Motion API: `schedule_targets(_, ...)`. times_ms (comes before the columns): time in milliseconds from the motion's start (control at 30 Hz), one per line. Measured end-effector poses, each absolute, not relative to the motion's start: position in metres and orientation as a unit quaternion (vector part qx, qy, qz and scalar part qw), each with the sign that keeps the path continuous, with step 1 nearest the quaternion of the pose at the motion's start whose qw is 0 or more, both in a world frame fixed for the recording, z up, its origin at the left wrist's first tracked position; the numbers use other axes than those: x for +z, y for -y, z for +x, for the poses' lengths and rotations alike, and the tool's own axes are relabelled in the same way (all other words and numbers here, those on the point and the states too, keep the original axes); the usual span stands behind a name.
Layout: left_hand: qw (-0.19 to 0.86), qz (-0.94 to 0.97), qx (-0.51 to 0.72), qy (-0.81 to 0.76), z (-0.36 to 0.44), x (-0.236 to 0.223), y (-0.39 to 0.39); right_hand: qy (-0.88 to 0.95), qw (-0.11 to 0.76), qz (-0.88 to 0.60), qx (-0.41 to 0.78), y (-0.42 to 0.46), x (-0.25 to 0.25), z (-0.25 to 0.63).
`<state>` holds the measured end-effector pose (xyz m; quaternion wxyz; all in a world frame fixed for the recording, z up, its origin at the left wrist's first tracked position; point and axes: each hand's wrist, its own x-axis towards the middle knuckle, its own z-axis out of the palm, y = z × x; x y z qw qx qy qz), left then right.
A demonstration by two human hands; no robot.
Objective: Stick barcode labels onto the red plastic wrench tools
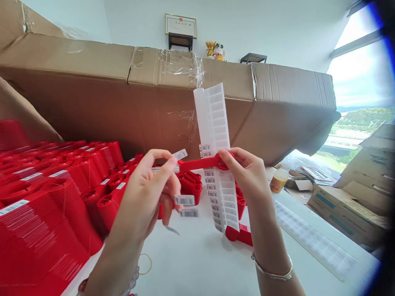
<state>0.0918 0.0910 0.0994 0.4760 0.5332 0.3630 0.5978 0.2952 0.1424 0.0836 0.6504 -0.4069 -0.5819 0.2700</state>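
Red strip (199, 165) spans crosswise between fingers. Right hand (247, 169) clamps its rounded end; left hand (151, 185) thumb and forefinger meet at opposite end, grip can't tell.

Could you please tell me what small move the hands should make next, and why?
Perhaps the left hand should press a label onto the red piece: several labels cling to that hand, which is at one end, while the right hand holds the other.
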Motion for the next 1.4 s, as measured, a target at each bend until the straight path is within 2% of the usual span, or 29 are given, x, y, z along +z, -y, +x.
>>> schedule_targets(267, 0.504, 0.593, 0.519, -0.353, 0.112, 0.093, -0.086, 0.581, 0.673, -0.384, 0.250, -0.126, 0.088, 0.292)
schedule_targets(633, 0.472, 0.570, 0.564, -0.367, 0.119, 0.089, -0.088, 0.594, 0.673, -0.373, 0.233, -0.114, 0.090, 0.288)
schedule_targets(1400, 0.479, 0.571, 0.562, -0.360, 0.117, 0.086, -0.092, 0.598, 0.668, -0.387, 0.214, -0.111, 0.092, 0.287)
